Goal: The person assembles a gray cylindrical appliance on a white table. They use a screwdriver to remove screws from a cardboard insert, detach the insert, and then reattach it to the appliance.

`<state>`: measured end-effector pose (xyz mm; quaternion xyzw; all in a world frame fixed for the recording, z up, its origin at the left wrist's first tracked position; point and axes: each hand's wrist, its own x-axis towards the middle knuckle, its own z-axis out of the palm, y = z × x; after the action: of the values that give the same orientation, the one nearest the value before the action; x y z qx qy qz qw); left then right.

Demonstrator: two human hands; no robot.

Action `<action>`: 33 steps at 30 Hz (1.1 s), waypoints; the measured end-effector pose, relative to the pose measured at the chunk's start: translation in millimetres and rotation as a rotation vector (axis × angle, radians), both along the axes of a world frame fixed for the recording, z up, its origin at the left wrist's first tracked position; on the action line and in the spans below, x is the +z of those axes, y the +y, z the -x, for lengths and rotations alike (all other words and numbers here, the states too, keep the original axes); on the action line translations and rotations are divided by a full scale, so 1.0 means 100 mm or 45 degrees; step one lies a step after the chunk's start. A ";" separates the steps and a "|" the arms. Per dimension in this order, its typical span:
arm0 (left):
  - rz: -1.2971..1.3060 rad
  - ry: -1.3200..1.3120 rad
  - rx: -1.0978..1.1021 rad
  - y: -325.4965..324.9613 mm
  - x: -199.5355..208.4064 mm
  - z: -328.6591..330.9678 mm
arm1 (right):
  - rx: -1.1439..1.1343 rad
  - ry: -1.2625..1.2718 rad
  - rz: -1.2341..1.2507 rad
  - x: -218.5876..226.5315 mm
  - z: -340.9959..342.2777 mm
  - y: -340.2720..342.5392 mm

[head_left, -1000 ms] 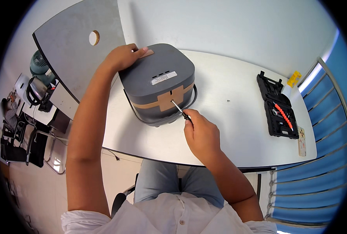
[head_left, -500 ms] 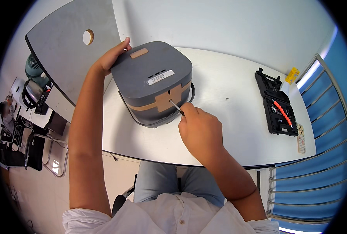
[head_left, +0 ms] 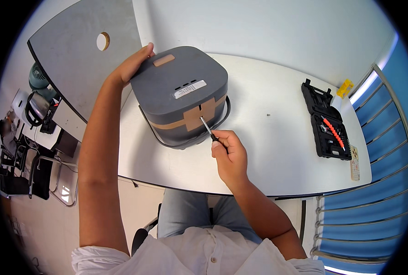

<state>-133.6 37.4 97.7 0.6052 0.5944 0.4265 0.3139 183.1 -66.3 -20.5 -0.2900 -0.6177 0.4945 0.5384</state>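
Observation:
A dark grey rice cooker (head_left: 160,98) with a tan band and a wire-like carrying handle (head_left: 151,126) sits on the white table. My left hand (head_left: 131,68) grips its far left corner, thumb up along the edge and the other fingers partly hidden. In my right hand (head_left: 231,158) is a screwdriver (head_left: 207,127), pinched by its dark grip. The metal tip meets the tan panel (head_left: 192,120) on the cooker's near side, just below a dark slot. Whether it sits in a screw is too small to tell.
A small screw-like piece (head_left: 268,115) lies right of the cooker. Farther right are an open black tool case (head_left: 321,146) with an orange flexible shaft (head_left: 332,130), and a yellow item (head_left: 345,88). A grey partition (head_left: 75,55) stands left; a metal railing (head_left: 366,229) runs right.
My right hand has rolled over and drawn slightly down, showing more of the screwdriver's shaft and grip. The tip stays at the panel. My left hand keeps its hold.

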 end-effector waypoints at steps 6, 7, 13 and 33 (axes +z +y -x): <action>0.050 -0.004 -0.018 0.04 -0.03 0.11 | 0.019 0.023 -0.010 -0.03 -0.01 0.01; 0.051 0.007 -0.014 0.04 -0.02 0.09 | 0.014 0.033 -0.015 -0.03 0.00 0.01; 0.020 0.081 -0.003 -0.01 0.02 0.04 | 0.046 0.015 -0.016 -0.11 0.00 0.03; -0.072 0.153 0.018 -0.03 0.01 -0.04 | -0.322 -1.355 -0.862 0.93 -0.20 -0.03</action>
<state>-129.8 34.0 99.2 0.6340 0.6043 0.4082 0.2575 202.6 -69.0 72.2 -0.3802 -0.8833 -0.0066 0.2743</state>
